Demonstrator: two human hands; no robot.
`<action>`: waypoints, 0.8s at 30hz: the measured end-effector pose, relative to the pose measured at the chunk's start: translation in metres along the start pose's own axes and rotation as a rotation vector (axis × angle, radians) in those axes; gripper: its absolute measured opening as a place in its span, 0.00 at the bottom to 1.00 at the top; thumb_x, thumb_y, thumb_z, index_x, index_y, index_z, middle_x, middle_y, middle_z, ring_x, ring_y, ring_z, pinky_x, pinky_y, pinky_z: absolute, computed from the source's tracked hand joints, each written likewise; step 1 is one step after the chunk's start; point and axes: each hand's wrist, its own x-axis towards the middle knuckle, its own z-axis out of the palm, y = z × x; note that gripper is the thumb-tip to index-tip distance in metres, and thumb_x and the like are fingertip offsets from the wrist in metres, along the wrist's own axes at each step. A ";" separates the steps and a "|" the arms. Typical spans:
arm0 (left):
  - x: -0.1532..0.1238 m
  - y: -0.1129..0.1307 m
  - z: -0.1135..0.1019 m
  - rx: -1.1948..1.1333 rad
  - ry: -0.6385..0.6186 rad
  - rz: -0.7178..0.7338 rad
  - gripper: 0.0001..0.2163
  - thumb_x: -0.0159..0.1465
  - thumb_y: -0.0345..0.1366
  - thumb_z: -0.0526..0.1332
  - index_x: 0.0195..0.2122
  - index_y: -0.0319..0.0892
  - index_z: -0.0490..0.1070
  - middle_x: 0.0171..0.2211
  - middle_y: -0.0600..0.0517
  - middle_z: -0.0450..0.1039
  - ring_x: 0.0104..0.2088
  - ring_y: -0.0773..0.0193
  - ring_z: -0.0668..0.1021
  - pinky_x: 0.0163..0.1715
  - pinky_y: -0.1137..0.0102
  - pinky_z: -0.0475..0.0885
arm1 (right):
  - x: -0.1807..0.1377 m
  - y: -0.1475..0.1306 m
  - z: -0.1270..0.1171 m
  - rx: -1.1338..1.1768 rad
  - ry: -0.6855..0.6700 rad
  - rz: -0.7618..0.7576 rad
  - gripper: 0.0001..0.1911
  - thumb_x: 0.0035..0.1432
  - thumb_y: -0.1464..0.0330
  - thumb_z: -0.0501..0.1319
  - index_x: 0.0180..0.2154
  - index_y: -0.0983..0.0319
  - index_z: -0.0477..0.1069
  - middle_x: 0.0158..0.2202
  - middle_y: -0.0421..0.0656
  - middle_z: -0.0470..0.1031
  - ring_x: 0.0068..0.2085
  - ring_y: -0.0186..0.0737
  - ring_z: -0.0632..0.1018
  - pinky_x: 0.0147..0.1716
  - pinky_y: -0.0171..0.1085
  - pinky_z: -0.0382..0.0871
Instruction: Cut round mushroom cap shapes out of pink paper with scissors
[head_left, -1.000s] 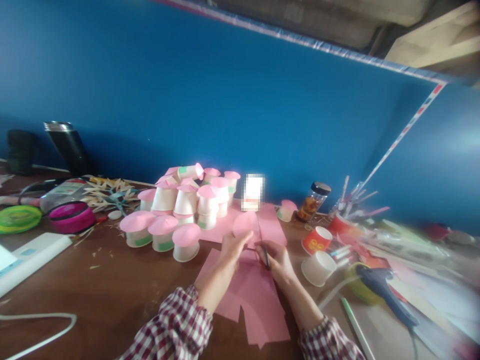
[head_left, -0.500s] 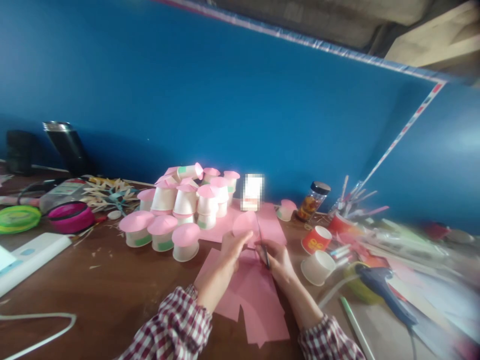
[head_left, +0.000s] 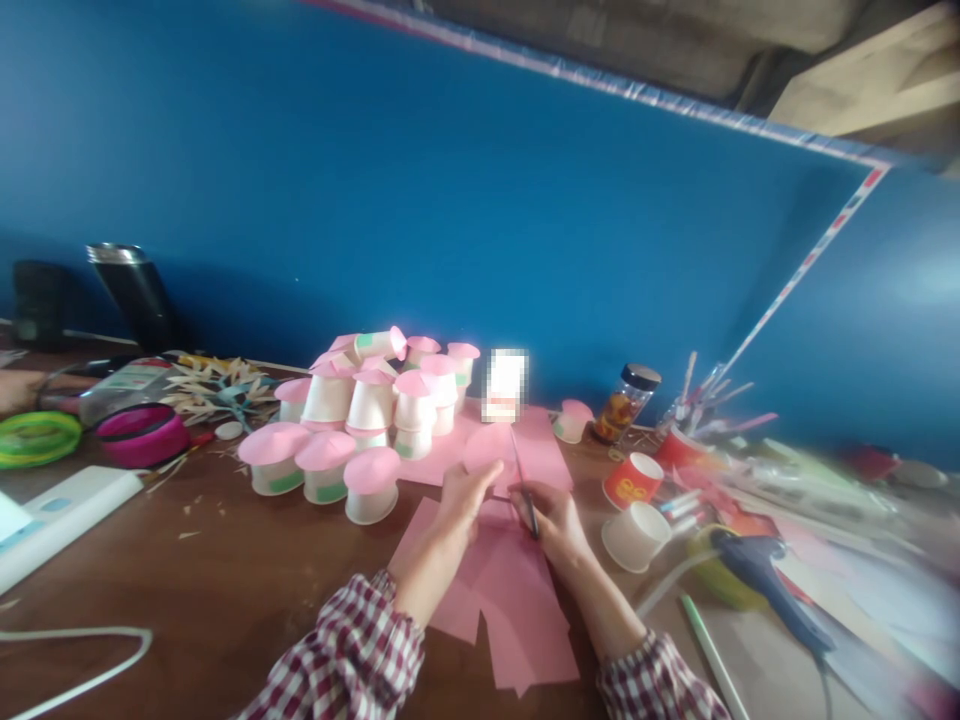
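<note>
In the lower centre of the frame, the fingers of my right hand (head_left: 562, 528) curl around the dark handles of the scissors (head_left: 532, 518). Their blades point toward the top of the frame, the long axis running nearly upright and leaning a little left at the tip. Just left of the blades, my left hand (head_left: 459, 500) pinches the pink paper disc (head_left: 487, 447) by its near edge, thumb on top; the other fingers are mostly hidden. I cannot tell whether the blades touch the disc.

A pink sheet (head_left: 549, 450) lies beyond the disc, and notched pink paper (head_left: 521, 605) spreads on the table (head_left: 225, 590) between my forearms. Paper cups with pink caps (head_left: 373, 472) crowd the space left of my left hand, some stacked. To the right, a red paper cup (head_left: 632, 484) and a white paper cup (head_left: 641, 535) stand near my right hand, with a glue gun (head_left: 780, 585) farther toward the lower right. A dark-lidded jar (head_left: 621, 412) leans behind the cups.
</note>
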 end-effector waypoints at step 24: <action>0.004 -0.003 -0.002 0.003 -0.074 -0.021 0.15 0.40 0.37 0.70 0.28 0.33 0.76 0.19 0.49 0.72 0.19 0.68 0.70 0.21 0.72 0.65 | 0.000 0.001 -0.001 0.036 0.012 0.028 0.16 0.50 0.61 0.64 0.35 0.67 0.75 0.17 0.36 0.65 0.19 0.30 0.63 0.17 0.30 0.56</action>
